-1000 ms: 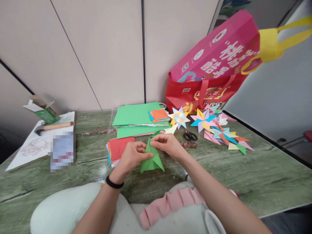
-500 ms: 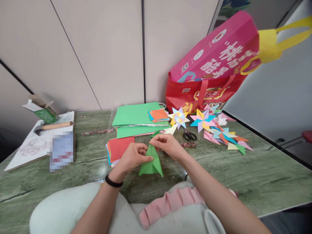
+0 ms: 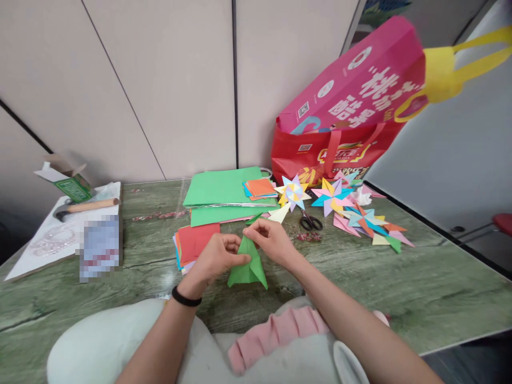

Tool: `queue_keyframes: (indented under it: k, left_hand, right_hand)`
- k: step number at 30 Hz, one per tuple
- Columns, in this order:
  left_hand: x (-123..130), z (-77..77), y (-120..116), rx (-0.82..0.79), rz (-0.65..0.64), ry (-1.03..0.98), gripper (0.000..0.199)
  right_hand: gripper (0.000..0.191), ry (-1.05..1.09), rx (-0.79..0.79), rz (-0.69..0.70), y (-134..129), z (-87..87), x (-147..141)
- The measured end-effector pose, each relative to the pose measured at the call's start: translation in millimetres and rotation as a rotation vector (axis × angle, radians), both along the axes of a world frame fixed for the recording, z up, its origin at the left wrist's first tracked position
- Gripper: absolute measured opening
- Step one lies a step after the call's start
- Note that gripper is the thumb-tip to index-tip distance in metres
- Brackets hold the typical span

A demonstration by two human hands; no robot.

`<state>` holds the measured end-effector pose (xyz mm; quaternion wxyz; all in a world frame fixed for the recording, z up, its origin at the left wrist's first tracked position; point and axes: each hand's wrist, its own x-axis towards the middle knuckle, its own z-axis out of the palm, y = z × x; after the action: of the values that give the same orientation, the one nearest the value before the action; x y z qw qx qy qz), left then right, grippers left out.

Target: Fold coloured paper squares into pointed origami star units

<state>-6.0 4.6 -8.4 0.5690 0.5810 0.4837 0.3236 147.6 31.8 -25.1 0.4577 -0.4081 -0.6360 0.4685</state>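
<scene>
A partly folded green paper (image 3: 248, 272) is held between my two hands above the table, its narrow tip pointing away from me and its wide flared end towards me. My left hand (image 3: 222, 257) grips its left side, the thumb lying across the paper. At the top, my right hand (image 3: 270, 238) pinches the tip between thumb and fingers. Just left of my left hand lies a pile of coloured paper squares with a red sheet (image 3: 196, 242) on top. Behind my hands are green sheets (image 3: 224, 186) with small squares, orange uppermost (image 3: 261, 188).
Right of my hands lie black scissors (image 3: 311, 221), folded paper stars (image 3: 294, 193) and loose folded pieces (image 3: 368, 220). Red and pink bags (image 3: 340, 146) stand at the back right. On the left are a hammer (image 3: 90, 206), a white board (image 3: 34, 250) and an opened green box (image 3: 74, 186).
My right hand has shifted very slightly left at the tip of the green paper. Both hands keep their hold, and the paper's shape looks the same.
</scene>
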Motion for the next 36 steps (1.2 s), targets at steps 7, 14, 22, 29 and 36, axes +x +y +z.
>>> queue_keyframes:
  k: [7, 14, 22, 29, 36]
  left_hand:
    - [-4, 0.5, 3, -0.045, 0.111, 0.010, 0.023]
    - [-4, 1.3, 5, -0.057, 0.165, -0.004, 0.026]
    - [-5, 4.1, 3, -0.110, 0.188, -0.013, 0.031]
    - [-4, 0.4, 4, -0.113, 0.147, 0.026, 0.029]
    - [-3, -2.4, 3, -0.054, 0.146, 0.047, 0.031]
  right_hand:
    - [0.023, 0.154, -0.139, 0.167, 2, 1.4, 6]
    - [0.019, 0.093, -0.112, 0.185, 4, -2.1, 12]
    - [0.014, 0.043, -0.029, 0.122, 3, -0.1, 10]
    - [0.014, 0.027, -0.004, 0.114, 2, -0.7, 8]
    - [0.017, 0.125, -0.109, 0.131, 2, -1.1, 5]
